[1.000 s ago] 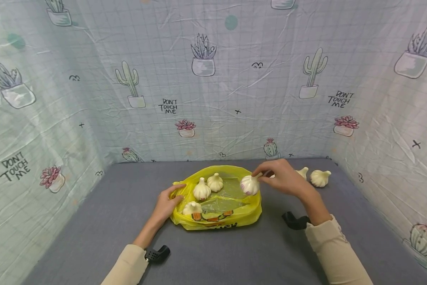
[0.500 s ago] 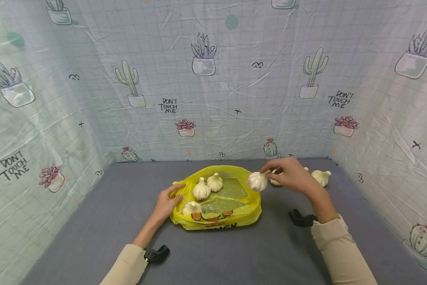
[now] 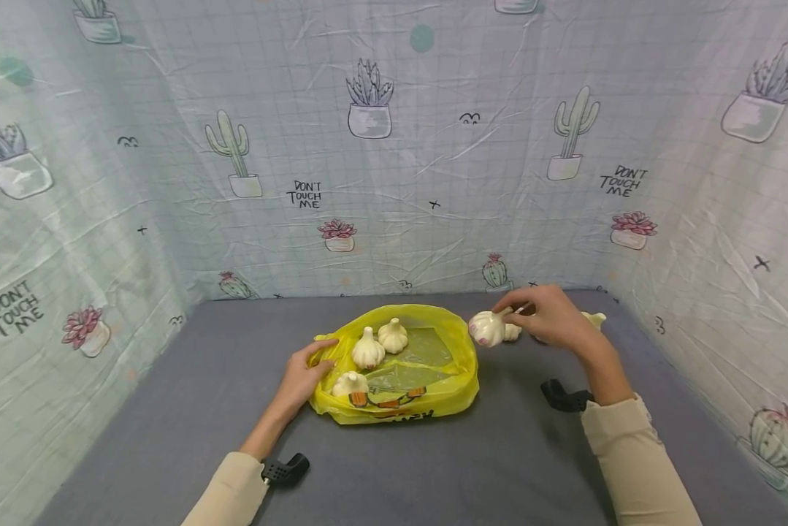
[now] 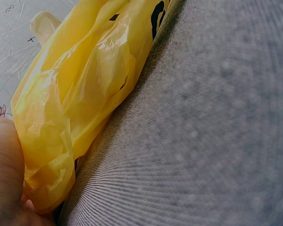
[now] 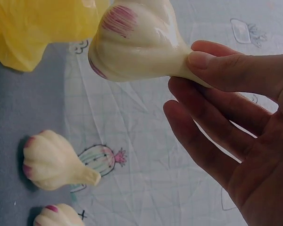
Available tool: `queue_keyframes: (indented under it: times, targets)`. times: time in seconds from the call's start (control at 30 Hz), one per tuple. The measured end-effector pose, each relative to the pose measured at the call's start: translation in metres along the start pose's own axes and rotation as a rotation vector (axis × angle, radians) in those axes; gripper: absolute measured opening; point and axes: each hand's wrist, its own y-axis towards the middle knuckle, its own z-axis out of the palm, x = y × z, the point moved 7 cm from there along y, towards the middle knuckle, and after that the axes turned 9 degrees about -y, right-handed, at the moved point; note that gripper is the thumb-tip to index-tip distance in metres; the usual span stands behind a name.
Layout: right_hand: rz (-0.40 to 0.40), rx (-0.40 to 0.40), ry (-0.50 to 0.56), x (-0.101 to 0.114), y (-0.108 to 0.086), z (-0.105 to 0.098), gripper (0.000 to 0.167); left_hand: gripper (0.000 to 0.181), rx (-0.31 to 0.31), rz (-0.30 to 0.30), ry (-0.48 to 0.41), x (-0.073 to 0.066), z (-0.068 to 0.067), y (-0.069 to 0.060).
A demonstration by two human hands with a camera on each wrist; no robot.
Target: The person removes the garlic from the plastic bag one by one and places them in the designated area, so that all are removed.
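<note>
In the head view my left hand [image 3: 299, 378] grips the left rim of an open yellow plastic bag [image 3: 448, 403]. Three garlic bulbs lie inside: one garlic bulb [image 3: 368, 352] at the left, another garlic bulb [image 3: 394, 337] just behind it, and a third garlic bulb [image 3: 350, 384] near the front, partly covered by the bag. My right hand [image 3: 554, 319] pinches the stem of a purple-streaked garlic bulb [image 3: 486, 330], held up just right of the bag's rim. The right wrist view shows thumb and fingertips on this garlic bulb's [image 5: 137, 40] stem.
Behind the right hand, a garlic bulb [image 3: 512, 332] and another garlic bulb [image 3: 594, 319] on the grey table [image 3: 420, 475] are partly hidden. A cactus-printed curtain [image 3: 426, 146] encloses the back and sides.
My right hand has moved right with the garlic bulb, from over the bag's right rim to just outside it. The left hand stays on the bag.
</note>
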Motion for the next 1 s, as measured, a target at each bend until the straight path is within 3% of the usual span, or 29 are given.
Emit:
queue_keyframes:
  times: [1.0]
  targets:
    - [0.038,0.025,-0.002,-0.026,-0.007,-0.008,0.016,0.042,-0.007,0.000,0.011,-0.002,-0.002,-0.002]
